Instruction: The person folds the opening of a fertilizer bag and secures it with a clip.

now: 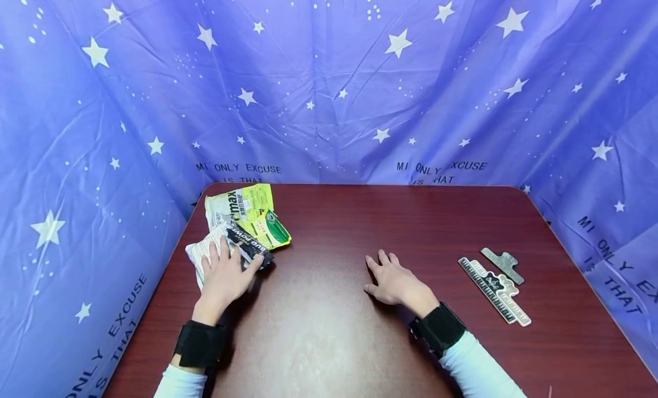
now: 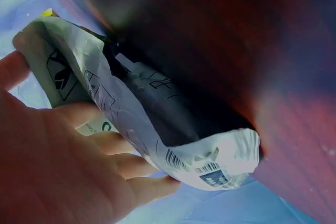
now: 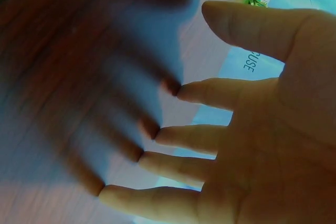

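Note:
My left hand [image 1: 226, 278] rests on a black and white pouch [image 1: 252, 246] at the table's left side, its fingers spread over the crinkled surface. From the left wrist view, fingertips touch the side of this pouch [image 2: 118, 103], whose barcode end faces the camera. Just behind it lie a yellow and white pouch [image 1: 257, 197] and a smaller green and yellow packet [image 1: 275, 229], overlapping each other. Fingers apart, my right hand [image 1: 396, 281] rests its fingertips on the tabletop right of centre. It holds nothing; in the right wrist view, its palm [image 3: 257, 145] is bare.
A flat grey metal clip [image 1: 504, 264] and wide clips with ruler-like markings [image 1: 493, 289] lie to the right of my right hand. The dark red table [image 1: 329, 232] is glossy. Purple star-printed curtains [image 1: 329, 89] stand along its back and sides.

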The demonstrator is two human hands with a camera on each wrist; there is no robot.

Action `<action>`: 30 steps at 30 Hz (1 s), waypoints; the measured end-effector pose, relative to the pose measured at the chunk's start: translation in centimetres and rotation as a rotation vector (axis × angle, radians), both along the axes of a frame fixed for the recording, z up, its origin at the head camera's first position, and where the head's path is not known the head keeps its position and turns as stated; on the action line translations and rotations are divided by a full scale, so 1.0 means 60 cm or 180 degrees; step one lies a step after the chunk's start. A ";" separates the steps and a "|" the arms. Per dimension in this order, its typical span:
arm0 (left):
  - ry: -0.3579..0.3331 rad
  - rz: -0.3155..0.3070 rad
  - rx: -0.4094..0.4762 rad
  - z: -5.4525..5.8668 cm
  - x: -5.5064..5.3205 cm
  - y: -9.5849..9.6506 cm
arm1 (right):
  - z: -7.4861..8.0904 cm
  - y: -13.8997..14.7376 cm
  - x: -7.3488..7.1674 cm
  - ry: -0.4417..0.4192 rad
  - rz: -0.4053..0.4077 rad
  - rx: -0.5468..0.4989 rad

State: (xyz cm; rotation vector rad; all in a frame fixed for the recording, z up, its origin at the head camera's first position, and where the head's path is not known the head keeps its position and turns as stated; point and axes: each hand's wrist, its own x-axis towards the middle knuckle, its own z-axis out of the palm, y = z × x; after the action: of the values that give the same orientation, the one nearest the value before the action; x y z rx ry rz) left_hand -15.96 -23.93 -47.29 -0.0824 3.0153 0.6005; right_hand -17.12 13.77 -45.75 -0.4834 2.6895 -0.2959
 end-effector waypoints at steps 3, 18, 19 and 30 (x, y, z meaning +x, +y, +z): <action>-0.0062 -0.0039 -0.0067 0.004 0.007 0.002 | -0.001 -0.002 0.001 -0.0009 -0.0023 -0.0010; -0.0082 -0.0163 -0.0187 0.018 0.072 0.041 | -0.004 -0.009 -0.001 -0.0122 -0.0140 0.0056; -0.0076 -0.0160 -0.0199 0.019 0.077 0.046 | -0.003 -0.009 -0.002 -0.0121 -0.0136 0.0047; -0.0306 -0.0311 -0.0333 0.022 0.124 0.116 | -0.004 -0.009 0.001 -0.0158 -0.0139 0.0084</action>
State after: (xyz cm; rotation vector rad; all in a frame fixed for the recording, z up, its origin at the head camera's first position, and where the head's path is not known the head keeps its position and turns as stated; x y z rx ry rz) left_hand -8.55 -16.95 -45.97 0.0298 2.9356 0.4178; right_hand -17.07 13.24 -46.01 -0.4047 2.6549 -0.2808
